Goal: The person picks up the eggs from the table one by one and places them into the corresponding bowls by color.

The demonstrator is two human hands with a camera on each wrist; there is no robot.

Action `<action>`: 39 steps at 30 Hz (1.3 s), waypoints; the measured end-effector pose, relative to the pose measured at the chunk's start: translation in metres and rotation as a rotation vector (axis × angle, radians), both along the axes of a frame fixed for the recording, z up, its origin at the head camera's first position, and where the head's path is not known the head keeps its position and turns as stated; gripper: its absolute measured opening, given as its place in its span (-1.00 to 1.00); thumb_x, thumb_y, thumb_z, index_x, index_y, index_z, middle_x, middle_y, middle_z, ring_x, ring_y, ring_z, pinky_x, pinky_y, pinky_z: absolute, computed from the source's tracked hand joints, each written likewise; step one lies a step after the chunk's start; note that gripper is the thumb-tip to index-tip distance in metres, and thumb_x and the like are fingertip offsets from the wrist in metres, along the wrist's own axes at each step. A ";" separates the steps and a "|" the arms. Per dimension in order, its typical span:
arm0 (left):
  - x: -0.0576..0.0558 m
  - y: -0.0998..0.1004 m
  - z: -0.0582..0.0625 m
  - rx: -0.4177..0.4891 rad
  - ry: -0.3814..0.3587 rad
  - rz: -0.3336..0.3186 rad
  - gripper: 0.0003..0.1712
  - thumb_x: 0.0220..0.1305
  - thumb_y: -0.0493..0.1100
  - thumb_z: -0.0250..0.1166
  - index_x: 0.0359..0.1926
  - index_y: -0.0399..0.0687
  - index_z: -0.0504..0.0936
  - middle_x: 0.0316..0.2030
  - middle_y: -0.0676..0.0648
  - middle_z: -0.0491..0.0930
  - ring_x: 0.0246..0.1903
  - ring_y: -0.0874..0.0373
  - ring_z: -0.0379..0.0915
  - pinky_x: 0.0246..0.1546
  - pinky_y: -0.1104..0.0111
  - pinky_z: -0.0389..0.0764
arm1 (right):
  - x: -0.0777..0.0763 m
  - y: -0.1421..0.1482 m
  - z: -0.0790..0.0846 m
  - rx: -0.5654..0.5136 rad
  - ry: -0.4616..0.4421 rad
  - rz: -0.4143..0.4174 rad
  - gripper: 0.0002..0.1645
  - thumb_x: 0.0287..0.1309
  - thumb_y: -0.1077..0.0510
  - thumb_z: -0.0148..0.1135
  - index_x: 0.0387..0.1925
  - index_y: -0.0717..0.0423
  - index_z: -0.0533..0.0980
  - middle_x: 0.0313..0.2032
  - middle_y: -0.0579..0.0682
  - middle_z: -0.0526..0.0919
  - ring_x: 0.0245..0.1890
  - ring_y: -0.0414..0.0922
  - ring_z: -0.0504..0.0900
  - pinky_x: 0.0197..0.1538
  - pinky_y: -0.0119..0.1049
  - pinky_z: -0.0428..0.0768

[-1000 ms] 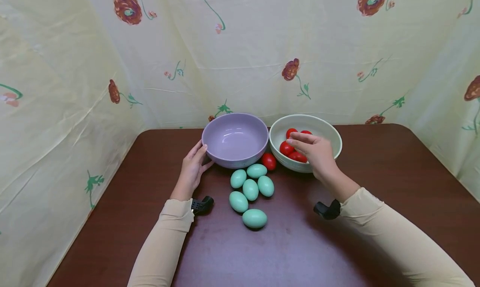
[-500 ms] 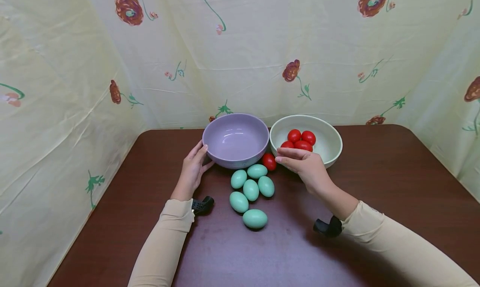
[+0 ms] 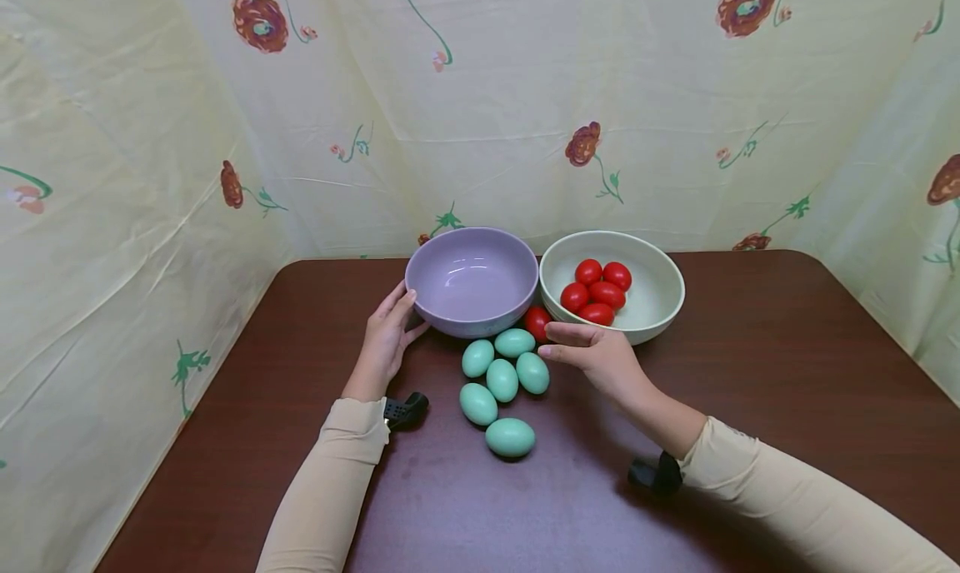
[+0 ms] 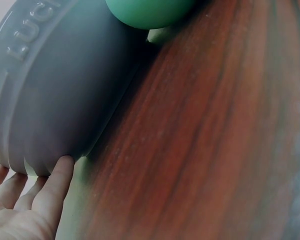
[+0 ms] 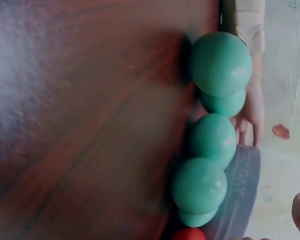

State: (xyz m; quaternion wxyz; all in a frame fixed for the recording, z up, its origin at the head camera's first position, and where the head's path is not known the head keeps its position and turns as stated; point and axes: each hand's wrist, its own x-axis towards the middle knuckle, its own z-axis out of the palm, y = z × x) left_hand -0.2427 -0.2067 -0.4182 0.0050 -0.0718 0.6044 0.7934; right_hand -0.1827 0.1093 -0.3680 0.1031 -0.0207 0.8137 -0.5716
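Observation:
My left hand [image 3: 384,340] rests against the left side of the purple bowl [image 3: 472,277]; in the left wrist view its fingers [image 4: 55,192] lie fairly straight on the outer wall. My right hand [image 3: 600,361] is held with thumb and fingers apart, right beside a lone red egg [image 3: 537,323] on the table. Nothing shows between its fingers, and contact with that egg cannot be told. Several red eggs [image 3: 607,294] lie in the pale green bowl [image 3: 656,286]. Several mint green eggs [image 3: 502,380] sit on the table before the purple bowl.
Both bowls stand side by side near the back edge of the dark brown table [image 3: 750,348]. A floral curtain [image 3: 480,140] hangs behind and on both sides. The nearest green egg [image 3: 510,437] lies a little apart from the others.
My right hand has come out from over the pale green bowl, moving left and toward me to the lone red egg. The left hand has stayed at the purple bowl.

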 end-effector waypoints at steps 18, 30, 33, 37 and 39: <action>-0.002 0.000 -0.003 0.011 0.011 0.010 -0.32 0.47 0.01 0.16 0.52 0.10 0.20 0.49 0.02 0.23 0.47 0.18 0.18 0.33 -0.01 0.42 | 0.004 -0.007 -0.019 -0.008 -0.065 0.046 -0.38 0.09 0.05 0.47 0.18 0.15 0.58 0.12 0.09 0.68 0.18 -0.01 0.59 0.07 -0.40 0.54; -0.001 0.000 -0.003 0.007 0.017 0.018 -0.33 0.47 0.02 0.16 0.52 0.10 0.21 0.49 0.03 0.23 0.49 0.18 0.14 0.35 -0.02 0.39 | -0.001 -0.012 -0.030 0.020 -0.067 0.049 -0.41 0.01 0.11 0.51 0.13 0.15 0.62 0.04 0.08 0.73 -0.08 -0.17 0.60 -0.09 -0.44 0.52; -0.001 0.000 -0.002 0.002 0.018 0.012 -0.32 0.47 0.03 0.15 0.52 0.10 0.19 0.50 0.03 0.22 0.49 0.18 0.14 0.35 -0.01 0.40 | -0.002 -0.013 -0.031 0.007 -0.079 0.053 -0.39 0.01 0.12 0.51 0.15 0.17 0.60 0.03 0.11 0.73 -0.11 -0.19 0.64 -0.11 -0.44 0.54; -0.001 0.000 -0.003 0.007 0.014 0.008 -0.32 0.48 0.02 0.15 0.53 0.09 0.19 0.50 0.02 0.22 0.48 0.18 0.15 0.34 -0.01 0.41 | 0.000 -0.016 -0.032 -0.010 -0.091 0.058 -0.36 0.01 0.14 0.51 0.16 0.21 0.58 0.02 0.19 0.72 -0.03 -0.08 0.71 -0.11 -0.44 0.57; -0.001 -0.001 -0.003 0.012 0.010 0.008 -0.32 0.48 0.01 0.15 0.52 0.09 0.19 0.50 0.02 0.22 0.48 0.18 0.16 0.34 -0.01 0.41 | 0.000 -0.017 -0.031 -0.014 -0.093 0.055 -0.36 0.00 0.15 0.52 0.17 0.22 0.58 0.03 0.20 0.71 0.05 -0.02 0.69 -0.10 -0.46 0.56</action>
